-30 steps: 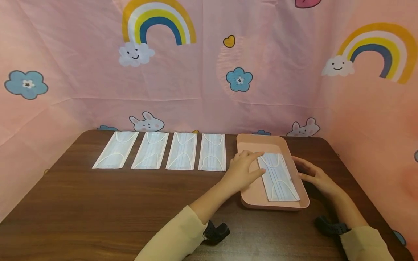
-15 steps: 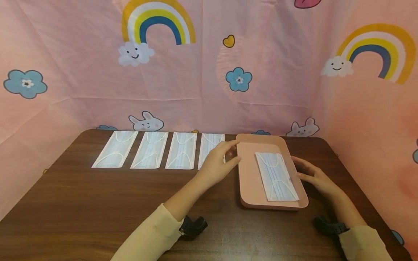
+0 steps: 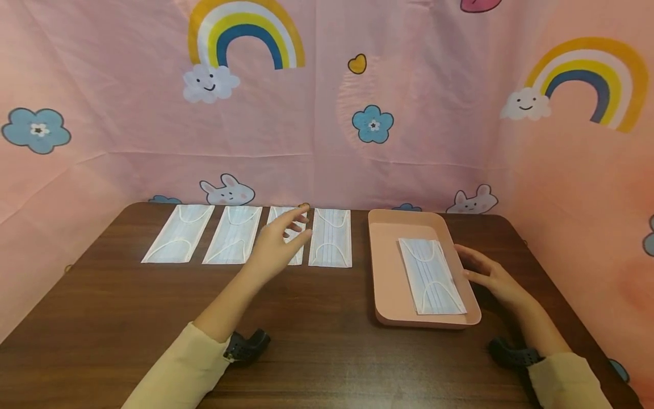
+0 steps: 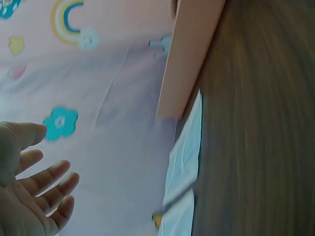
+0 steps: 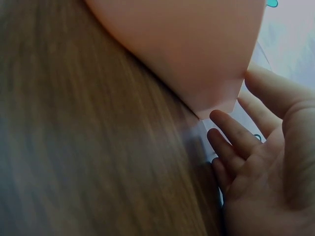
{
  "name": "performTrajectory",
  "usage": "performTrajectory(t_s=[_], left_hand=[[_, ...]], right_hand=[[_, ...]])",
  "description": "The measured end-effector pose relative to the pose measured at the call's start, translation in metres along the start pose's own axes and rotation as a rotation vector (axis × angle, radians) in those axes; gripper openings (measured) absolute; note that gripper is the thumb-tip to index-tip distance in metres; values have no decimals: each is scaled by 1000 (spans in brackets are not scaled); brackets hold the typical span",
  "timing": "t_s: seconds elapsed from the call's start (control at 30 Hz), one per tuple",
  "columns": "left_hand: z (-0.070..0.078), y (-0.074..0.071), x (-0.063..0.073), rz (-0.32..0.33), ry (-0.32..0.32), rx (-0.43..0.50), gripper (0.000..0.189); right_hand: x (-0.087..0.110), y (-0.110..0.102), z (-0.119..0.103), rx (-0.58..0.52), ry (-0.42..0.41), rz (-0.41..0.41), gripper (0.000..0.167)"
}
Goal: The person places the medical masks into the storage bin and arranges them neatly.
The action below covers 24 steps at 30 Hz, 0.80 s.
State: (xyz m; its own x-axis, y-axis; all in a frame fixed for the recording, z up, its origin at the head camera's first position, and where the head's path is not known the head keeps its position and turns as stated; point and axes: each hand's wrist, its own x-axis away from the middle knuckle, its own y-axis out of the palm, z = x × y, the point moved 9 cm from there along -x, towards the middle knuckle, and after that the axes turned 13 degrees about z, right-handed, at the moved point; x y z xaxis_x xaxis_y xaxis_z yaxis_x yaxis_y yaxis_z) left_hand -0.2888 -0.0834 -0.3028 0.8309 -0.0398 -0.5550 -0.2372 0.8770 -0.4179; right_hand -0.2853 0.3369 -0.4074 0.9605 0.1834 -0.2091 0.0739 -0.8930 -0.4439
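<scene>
Five flat face masks in view, one in the tray, four in a row on the table. Mask in the tray [image 3: 433, 278]: pale blue-white rectangle, white border, thin blue pleat lines running lengthwise, one white ear loop arcing inward from each short end. Lies flat on the tray floor, right half, skewed so its far end points left, lower right corner close to the wall. Tray [image 3: 387, 272] is plain peach-pink, shallow, rounded corners, thin rim. Row masks look the same, loops up: leftmost mask [image 3: 179, 234], second mask [image 3: 232, 236], third mask [image 3: 298, 255], fourth mask [image 3: 330, 238]. Narrow gaps between them, fourth sits nearest the tray but apart from it. Left hand [image 3: 272, 248] is over the third mask, covering part of it; fingers spread and loosely bent, grasping nothing; left wrist view shows the palm side bare. Right hand [image 3: 497, 281] is at the tray's right side, digits relaxed, not wrapped round anything, thumb touching the outer wall. Table [image 3: 327, 346] is dark brown woodgrain; printed pink cloth [image 3: 327, 113] behind.
</scene>
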Motion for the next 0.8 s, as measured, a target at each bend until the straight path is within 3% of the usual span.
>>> performTrajectory(t_s=[0.4,0.63,0.8], left_hand=[[-61,-89,-4,100,-112,-156,51],[-100,-153,7,179,-223,-256,55],[-127,-192,19,222,-253,-328,56]], right_hand=[[0,1,-5,-23,-37,-9,56],[-1,0,-4,1,-22,-6,56],[0,-1,-2,15,-22,-2,56]])
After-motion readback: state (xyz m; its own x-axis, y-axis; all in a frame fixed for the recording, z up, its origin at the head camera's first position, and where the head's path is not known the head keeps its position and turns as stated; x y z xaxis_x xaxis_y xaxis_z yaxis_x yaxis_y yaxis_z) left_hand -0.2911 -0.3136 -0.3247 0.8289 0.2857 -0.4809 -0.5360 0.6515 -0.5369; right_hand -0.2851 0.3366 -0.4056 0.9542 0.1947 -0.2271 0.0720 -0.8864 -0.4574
